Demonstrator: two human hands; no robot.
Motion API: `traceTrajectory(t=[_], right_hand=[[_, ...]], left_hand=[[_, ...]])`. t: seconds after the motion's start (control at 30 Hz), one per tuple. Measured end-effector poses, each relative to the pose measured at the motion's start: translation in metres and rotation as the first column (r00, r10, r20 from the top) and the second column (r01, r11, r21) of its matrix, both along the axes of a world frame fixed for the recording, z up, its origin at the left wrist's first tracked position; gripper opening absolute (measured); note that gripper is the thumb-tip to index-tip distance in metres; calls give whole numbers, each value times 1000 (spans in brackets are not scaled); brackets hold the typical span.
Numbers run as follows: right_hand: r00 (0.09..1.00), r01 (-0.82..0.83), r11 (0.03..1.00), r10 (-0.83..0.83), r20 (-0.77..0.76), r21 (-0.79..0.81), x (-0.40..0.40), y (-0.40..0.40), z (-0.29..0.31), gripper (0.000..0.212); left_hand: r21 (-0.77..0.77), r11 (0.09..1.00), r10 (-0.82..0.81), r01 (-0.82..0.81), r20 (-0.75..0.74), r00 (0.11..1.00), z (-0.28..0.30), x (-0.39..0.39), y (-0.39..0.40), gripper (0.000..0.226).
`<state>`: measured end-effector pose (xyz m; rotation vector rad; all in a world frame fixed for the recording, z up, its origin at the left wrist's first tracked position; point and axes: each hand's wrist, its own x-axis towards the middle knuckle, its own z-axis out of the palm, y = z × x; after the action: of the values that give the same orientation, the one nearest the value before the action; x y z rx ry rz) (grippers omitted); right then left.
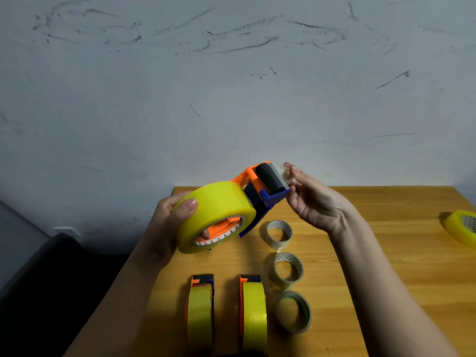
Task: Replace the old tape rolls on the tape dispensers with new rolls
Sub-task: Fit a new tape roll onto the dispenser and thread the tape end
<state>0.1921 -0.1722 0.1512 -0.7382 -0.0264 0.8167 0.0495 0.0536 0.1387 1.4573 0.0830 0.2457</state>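
Tape dispenser (260, 191), mid-frame above the wooden table (386, 240): I'm gripping its new yellow roll (216, 215) with my left hand (164, 228) to steady it while my right hand (309, 199) is pinching the clear tape end (280, 173) past the black roller (270, 179), threading it toward the cutter.

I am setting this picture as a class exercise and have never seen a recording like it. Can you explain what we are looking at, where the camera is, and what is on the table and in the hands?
A head-worn camera looks down at a person's hands. The left hand grips a tape dispenser loaded with a full yellow roll; the right hand pinches the tape end at its black roller. On the wooden table stand two more loaded dispensers, three nearly used-up rolls and one yellow roll at the right edge.
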Motion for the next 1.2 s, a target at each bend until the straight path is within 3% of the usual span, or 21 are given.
traceTrajectory(t=[0.1,0.23,0.4,0.5,0.57,0.67,0.83,0.97,1.03,1.13,1.2], right_hand=[[997,1,999,2,-73,43,-6,9,-8,49],[995,53,997,-57,-82,-48,-16,14,-6,20],[990,116,969,-94,108,-220,-22,18,-3,17],[939,230,919,-122,322,-321,-20,13,1,20],[923,228,918,-98,372,-325,-20,10,3,17],[960,136,951,-57,275,-276,-20,10,3,19],[1000,12,995,-14,-19,-99,-17,7,4,26],[999,0,992,7,49,-123,-15,8,4,45],[999,5,991,0,39,-136,-13,7,1,38],[999,-8,979,19,51,-203,-11,6,1,33],[995,-8,964,34,96,-264,-8,4,2,24]], left_hand=[[-11,1000,10,-10,1,1000,1,1,0,69],[-6,1000,19,-19,-6,1000,2,-1,0,65],[33,998,46,-46,8,999,6,-1,0,77],[41,998,51,-50,-7,999,7,-2,1,80],[45,997,56,-55,-21,998,6,-3,2,82],[68,997,49,-48,-11,999,6,-2,1,80],[61,997,46,-45,-6,999,6,-2,1,82],[69,997,34,-34,-2,999,5,0,2,81],[66,997,33,-33,-8,999,3,0,2,76],[81,997,6,-4,-28,1000,4,1,2,37],[85,996,1,1,-33,999,5,2,2,31]])
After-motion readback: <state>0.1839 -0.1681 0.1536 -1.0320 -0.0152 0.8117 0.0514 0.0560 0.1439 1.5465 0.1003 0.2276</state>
